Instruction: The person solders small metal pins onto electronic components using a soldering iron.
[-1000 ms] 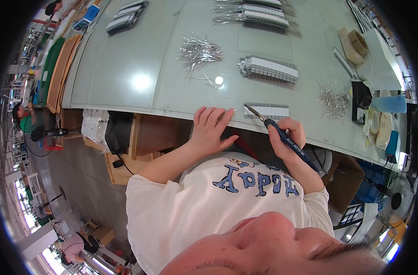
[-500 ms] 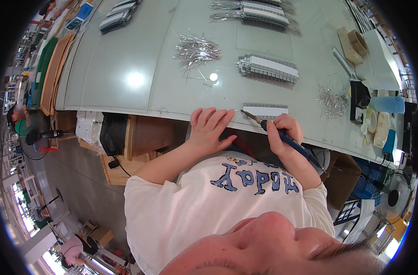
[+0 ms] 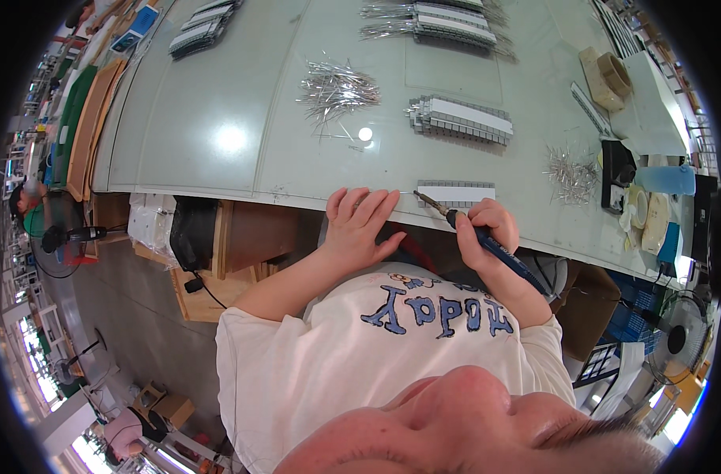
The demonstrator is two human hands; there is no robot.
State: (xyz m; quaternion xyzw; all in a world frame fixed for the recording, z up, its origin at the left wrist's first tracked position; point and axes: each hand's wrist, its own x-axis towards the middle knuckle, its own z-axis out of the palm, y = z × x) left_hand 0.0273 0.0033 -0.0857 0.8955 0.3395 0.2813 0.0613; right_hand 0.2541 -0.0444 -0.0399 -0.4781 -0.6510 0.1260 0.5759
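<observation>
My right hand [image 3: 491,229] grips a blue-handled soldering iron [image 3: 506,259]. The iron's tip meets the left end of a grey strip with a white top [image 3: 459,192], which lies along the table's near edge. My left hand [image 3: 359,225] rests on that same edge, its fingers stretched out and its thumb apart. A thin silvery wire runs from the left fingertips to the strip's end; whether a finger presses on it, I cannot tell. Beyond the strip lies a stack of similar strips [image 3: 463,118]. A pile of thin metal wires [image 3: 337,88] sits to its left.
More strips with wires [image 3: 451,24] lie at the far side, and another bundle [image 3: 205,28] at far left. Loose wires [image 3: 570,172] lie to the right, near a black stand [image 3: 615,174], a tape roll [image 3: 615,75] and a blue bottle [image 3: 667,180].
Both hands stay nearly where they were, and the iron's tip remains at the strip's left end. The whole view has shifted very slightly.
</observation>
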